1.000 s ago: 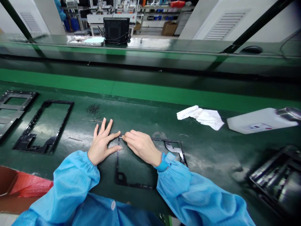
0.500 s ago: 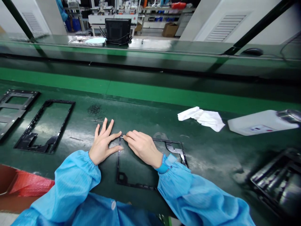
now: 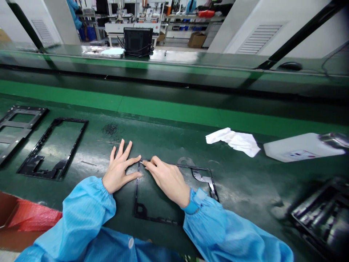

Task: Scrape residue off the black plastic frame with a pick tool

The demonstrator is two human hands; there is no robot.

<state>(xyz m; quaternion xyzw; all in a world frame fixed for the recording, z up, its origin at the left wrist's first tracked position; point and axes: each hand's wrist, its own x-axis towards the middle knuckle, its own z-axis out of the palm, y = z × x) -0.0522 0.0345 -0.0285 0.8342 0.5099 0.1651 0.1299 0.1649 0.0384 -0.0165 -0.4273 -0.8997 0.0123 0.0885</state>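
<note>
A thin black rectangular frame (image 3: 174, 220) lies flat on the dark green bench in front of me. My left hand (image 3: 119, 170) lies flat beside the frame's upper left corner, fingers spread, forefinger and thumb on the corner. My right hand (image 3: 165, 179) rests over the frame's top edge, its fingers pinched together at that same corner on a small thin item I cannot make out. Both arms wear light blue sleeves.
Two more black frames (image 3: 53, 147) (image 3: 16, 125) lie at the left. A white cloth (image 3: 234, 140) and a white bottle on its side (image 3: 302, 147) lie at the right. Dark stacked parts (image 3: 321, 214) sit at lower right, red wrap in a box (image 3: 29, 216) at lower left.
My hands have barely moved; the right hand's fingertips have shifted slightly along the frame's top edge near the corner. The view has tilted down a little.
</note>
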